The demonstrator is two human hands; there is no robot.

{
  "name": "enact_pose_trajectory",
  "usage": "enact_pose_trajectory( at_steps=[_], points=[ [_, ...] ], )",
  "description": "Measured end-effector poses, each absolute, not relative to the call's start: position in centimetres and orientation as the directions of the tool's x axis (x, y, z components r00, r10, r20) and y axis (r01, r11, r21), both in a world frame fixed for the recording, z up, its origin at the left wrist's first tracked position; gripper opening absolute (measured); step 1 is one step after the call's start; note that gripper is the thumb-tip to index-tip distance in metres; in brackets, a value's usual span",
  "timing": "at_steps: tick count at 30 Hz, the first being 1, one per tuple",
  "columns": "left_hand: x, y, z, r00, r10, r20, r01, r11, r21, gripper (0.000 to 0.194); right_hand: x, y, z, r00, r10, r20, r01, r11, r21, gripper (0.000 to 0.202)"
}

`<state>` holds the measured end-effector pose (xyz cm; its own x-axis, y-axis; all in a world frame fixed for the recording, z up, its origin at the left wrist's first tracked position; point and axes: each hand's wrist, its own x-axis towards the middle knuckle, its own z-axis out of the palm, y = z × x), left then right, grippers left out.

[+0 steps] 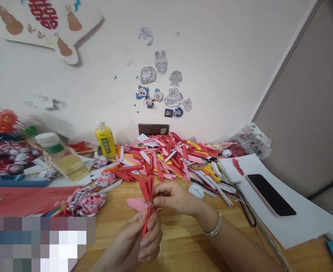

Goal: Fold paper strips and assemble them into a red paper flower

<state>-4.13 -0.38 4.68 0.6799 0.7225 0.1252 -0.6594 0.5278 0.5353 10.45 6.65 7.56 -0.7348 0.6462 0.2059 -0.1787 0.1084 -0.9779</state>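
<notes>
My left hand (152,241) is closed around the lower end of a red folded paper bundle (147,190), held upright above the table. Its top fans out into several pleats, and a thin grey wire (148,203) binds its middle. A pink folded paper piece (136,204) sticks out to the left at the binding. On the bundle's right side, my right hand (173,196) is closed, thumb and fingers bent together by the binding. A bit of pink shows at its fingertips; exactly what it pinches is partly hidden. A bracelet (214,224) circles the right wrist.
Behind the hands lies a heap of folded paper strips (158,158). A yellow glue gun (210,172) rests at its right. Further right, a phone (271,194) lies on white paper (293,234). Paper flowers (87,200), a tilted bottle (70,162) and a yellow drink bottle (105,139) are left.
</notes>
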Motion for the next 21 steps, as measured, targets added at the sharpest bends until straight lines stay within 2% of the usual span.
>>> enact_pose_trajectory(
  at_steps=[4,7,11,14,16,18,21],
  points=[
    [-3.5,-1.2,4.3,0.744,0.616,0.258,-0.662,0.632,0.402,0.028,9.8,6.0,7.3,-0.774,0.595,0.215,-0.234,0.047,-0.971,0.038],
    [-3.1,-1.5,4.2,0.742,0.617,0.26,-0.663,0.621,0.419,0.028,9.4,5.7,7.1,-0.733,0.657,0.177,-0.264,-0.034,-0.964,0.042],
    [-3.2,-0.5,4.0,0.696,0.713,0.089,-0.619,0.532,0.577,0.035,9.5,6.1,7.0,-0.689,0.712,0.136,-0.247,-0.054,-0.967,0.043],
    [-3.9,1.0,3.8,0.507,0.861,-0.029,-0.576,0.364,0.732,0.036,9.8,6.5,7.1,-0.671,0.731,0.129,-0.204,-0.015,-0.979,0.042],
    [-4.6,2.0,3.8,0.384,0.92,-0.072,-0.477,0.264,0.838,0.041,9.8,6.7,7.1,-0.656,0.746,0.114,-0.166,0.005,-0.986,0.042],
    [-5.2,2.7,3.8,0.273,0.959,-0.079,-0.29,0.16,0.943,0.047,9.8,6.9,7.1,-0.652,0.752,0.102,-0.142,0.011,-0.99,0.041],
    [-5.3,2.9,3.9,0.167,0.985,-0.05,-0.12,0.07,0.99,0.049,10.0,7.2,7.0,-0.684,0.724,0.087,-0.107,0.018,-0.994,0.038]
  ],
)
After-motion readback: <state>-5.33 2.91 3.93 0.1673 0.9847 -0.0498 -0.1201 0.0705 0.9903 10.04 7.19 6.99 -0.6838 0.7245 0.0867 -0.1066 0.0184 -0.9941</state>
